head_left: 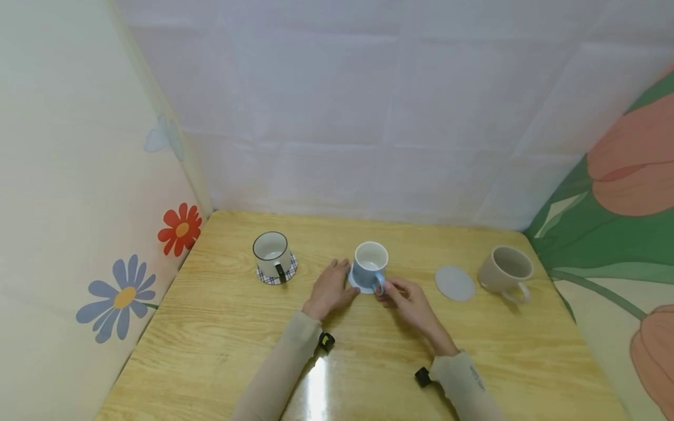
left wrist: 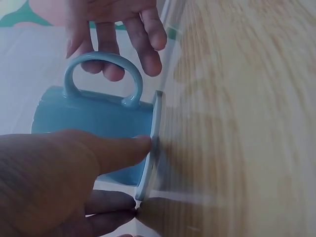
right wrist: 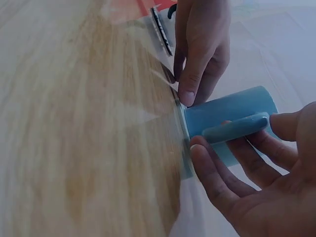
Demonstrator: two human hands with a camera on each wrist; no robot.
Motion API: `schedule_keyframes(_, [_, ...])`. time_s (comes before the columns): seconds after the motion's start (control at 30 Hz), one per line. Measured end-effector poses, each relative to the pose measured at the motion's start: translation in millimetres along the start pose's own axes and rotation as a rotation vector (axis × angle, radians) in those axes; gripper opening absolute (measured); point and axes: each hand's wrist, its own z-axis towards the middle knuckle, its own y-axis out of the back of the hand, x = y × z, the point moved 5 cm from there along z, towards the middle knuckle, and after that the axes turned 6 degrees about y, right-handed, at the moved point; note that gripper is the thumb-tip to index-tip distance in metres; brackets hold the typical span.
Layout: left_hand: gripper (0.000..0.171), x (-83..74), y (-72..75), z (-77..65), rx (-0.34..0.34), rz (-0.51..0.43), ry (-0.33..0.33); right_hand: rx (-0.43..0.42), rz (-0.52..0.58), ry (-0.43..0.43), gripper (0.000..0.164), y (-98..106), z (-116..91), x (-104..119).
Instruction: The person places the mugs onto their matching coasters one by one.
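Far left: white mug [head_left: 270, 260] upright on a checkered coaster [head_left: 267, 280], off-centre with part of the coaster showing; well apart from both hands, so low risk unless a sleeve swings over. Next, left hand [head_left: 330, 290]: partly open, thumb and fingertips at the edge of a pale coaster [left wrist: 156, 121], which they appear to pinch lightly. Blue mug [head_left: 367, 273] stands upright on that coaster, between the hands. Main concern: unequal pull. If one hand shifts and the other lags, the mug could slide off-centre or tip over the coaster's rim. Whether the coaster lies fully flat on the table [head_left: 210, 333] cannot be told; a raised edge would worsen this. Right hand [head_left: 413, 305]: half closed on the blue mug's handle [left wrist: 105, 57], thumb on one side, fingers on the other. Glazed handle, fingertip contact: it might slip or twist under a quick turn. Farther right, grey coaster [head_left: 455, 283], bare, then beige mug [head_left: 504, 272] just beside it; a wide right elbow could knock that mug's handle.
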Motion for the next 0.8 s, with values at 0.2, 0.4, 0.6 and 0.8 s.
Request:
schedule_keyframes(0.2, [0.067, 1.8, -0.3, -0.6, -0.015, -0.028, 0.011, -0.014, -0.15, 0.01, 0.032, 9, -4, 4])
schedule_keyframes(0.4, [0.047, 1.4, 4.5, -0.7, -0.019, -0.087, 0.027, -0.036, -0.17, 0.006, 0.032, 16, -5, 8])
schedule_keyframes(0.6, [0.051, -1.6, 10.4, -1.5, -0.011, -0.097, 0.051, -0.042, -0.209, 0.022, 0.03, 23, -6, 13])
schedule_keyframes(0.8, [0.061, -5.0, 14.8, -1.1, -0.029, -0.107, 0.053, -0.052, -0.247, 0.086, 0.025, 29, -6, 20])
